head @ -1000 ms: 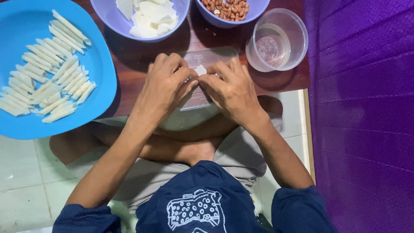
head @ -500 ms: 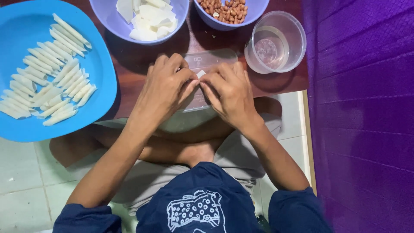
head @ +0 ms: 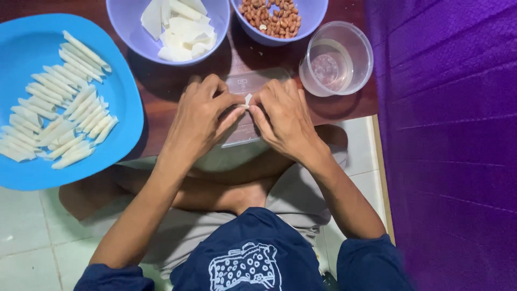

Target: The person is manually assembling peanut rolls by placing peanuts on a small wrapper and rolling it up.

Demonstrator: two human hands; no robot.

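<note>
1. Dark brown wood forms the low table (head: 172, 102), seen from above, with pale floor tiles (head: 27, 237) beyond its near edge and a purple quilted cloth (head: 447, 134) along its right edge.
2. A small white wrapper piece (head: 247, 99) is pinched between both hands, just above a clear plastic lid (head: 249, 82) that lies at the middle of the near edge.
3. The left hand (head: 202, 121) is closed narrowly, thumb and forefinger tips pressed onto the left side of the piece.
4. The right hand (head: 285, 118) is closed in the same way on the right side, so the fingertips of the two hands almost touch.
5. What the piece encloses cannot be told, since the fingers hide most of it.
6. A blue tray (head: 124, 81) with rows of thin white rolled sticks (head: 59, 97) overhangs the left edge of the table.
7. At the far edge a lilac bowl of white wrapper sheets (head: 177, 27) stands beside a lilac bowl of peanuts (head: 272, 16), and a clear tub with a little water (head: 336, 59) is set near the far right corner.
8. A tear in the thin piece is judged possible if it is pulled or pressed too hard between the fingertips.
9. The piece could also come unrolled if the pinch is loosened, and the tub could be tipped by the right wrist, since it stands near.
</note>
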